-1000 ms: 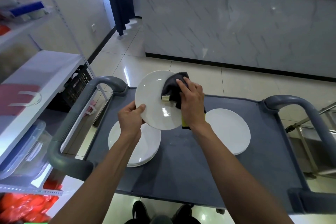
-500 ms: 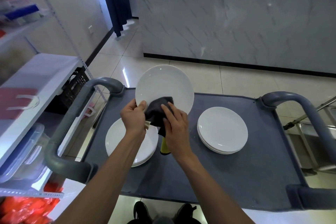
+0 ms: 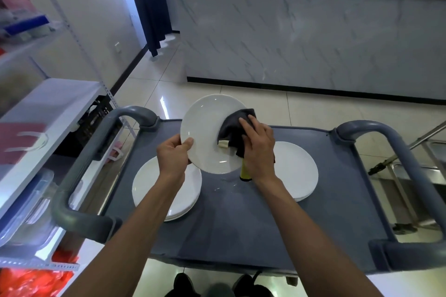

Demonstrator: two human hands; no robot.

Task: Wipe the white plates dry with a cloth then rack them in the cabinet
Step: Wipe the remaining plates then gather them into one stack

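I hold a white plate (image 3: 205, 132) tilted above the grey cart (image 3: 241, 229). My left hand (image 3: 172, 154) grips its left rim, thumb on the face. My right hand (image 3: 259, 149) presses a dark grey cloth (image 3: 233, 129) with a yellow underside against the plate's right side. A stack of white plates (image 3: 144, 190) lies on the cart at the left, partly under my left arm. A second stack of white plates (image 3: 296, 169) lies at the right, partly behind my right hand.
The cart has thick grey handles at the left (image 3: 79, 171) and right (image 3: 395, 152). White shelving (image 3: 48, 108) with plastic boxes stands close on the left. A marble-fronted counter (image 3: 301, 43) runs across the back. A steel frame (image 3: 415, 176) stands at the right.
The cloth and my right hand have moved from the plate's lower left edge up to its right side. The plate now sits tilted lower, with my left hand further left on the rim.
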